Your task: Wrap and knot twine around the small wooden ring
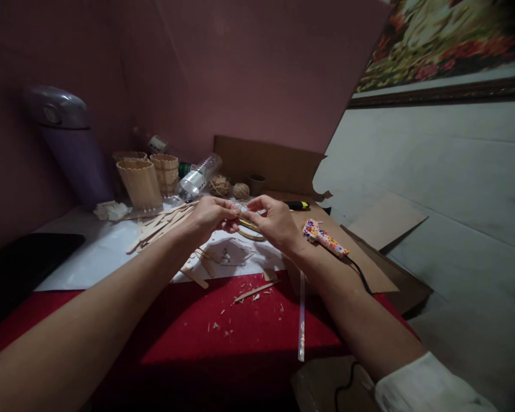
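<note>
**Head view of a craft desk (189, 337) covered in red cloth.**

*Hidden or unclear:* the fingertips of both hands crowd together and cover most of what they hold. Only a short length of a thin pale strip (245, 221) shows between them, and its material cannot be told. Dim light blurs the far corner. The left forearm covers part of a white sheet (98, 252).

*Left hand (212, 216):* fingers curled, thumb and fingertips pinched on the strip's left end.

*Right hand (274, 222):* pinched in the same way on the right end, with the remaining fingers loosely bent.

*Position of the strip:* it is held clear of the desk, between the two hands. It sits over an oval ring (252, 234) of similar pale stuff lying on the sheet.

*Surroundings:*
- A heap of flat wooden sticks (161, 226) lies just left of the left hand.
- Behind the heap stand two stick-built cups (139, 183), with a plastic bottle (195, 180) lying on its side.
- Two balls of twine (220, 186) lie beyond the hands.
- A flower-patterned glue gun (325, 237) rests just beside the right wrist.
- A clear glue stick (301, 315) lies on the cloth near the right forearm.
</note>
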{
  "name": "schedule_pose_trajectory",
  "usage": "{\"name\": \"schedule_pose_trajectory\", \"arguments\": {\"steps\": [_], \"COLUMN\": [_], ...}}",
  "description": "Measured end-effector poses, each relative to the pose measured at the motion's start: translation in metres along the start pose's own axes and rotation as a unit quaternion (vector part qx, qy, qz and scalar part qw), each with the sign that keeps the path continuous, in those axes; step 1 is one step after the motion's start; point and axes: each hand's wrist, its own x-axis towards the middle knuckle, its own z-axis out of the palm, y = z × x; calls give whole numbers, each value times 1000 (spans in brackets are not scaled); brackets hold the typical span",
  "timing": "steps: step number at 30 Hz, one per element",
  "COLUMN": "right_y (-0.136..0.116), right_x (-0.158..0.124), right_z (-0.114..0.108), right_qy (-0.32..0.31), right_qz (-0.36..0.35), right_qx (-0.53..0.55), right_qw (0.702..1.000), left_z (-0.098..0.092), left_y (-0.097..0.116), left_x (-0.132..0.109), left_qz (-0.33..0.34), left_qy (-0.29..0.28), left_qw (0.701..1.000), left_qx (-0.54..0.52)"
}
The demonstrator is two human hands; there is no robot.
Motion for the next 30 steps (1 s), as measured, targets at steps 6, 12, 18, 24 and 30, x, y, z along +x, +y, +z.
{"name": "schedule_pose_trajectory", "arguments": {"steps": [6,12,18,24,30], "right_y": [6,-1,4,7,8], "right_x": [-1,-3,-3,-3,-2], "right_z": [3,-8,-8,-10,-12], "right_qy": [-60,-104,-101,-118,-148], "right_qz": [29,-103,-129,-138,-119], "right_qx": [-10,-117,-219,-259,-262], "right_qw": [998,982,962,949,946], "left_z": [3,4,3,5,6], "left_y": [-1,0,2,0,-3], "left_x": [-3,-3,-3,-3,-3], "left_qz": [8,13,-5,15,58], "left_qy": [-13,6,-12,-30,-25], "left_qw": [1000,998,996,993,976], "left_qx": [16,55,86,111,206]}}
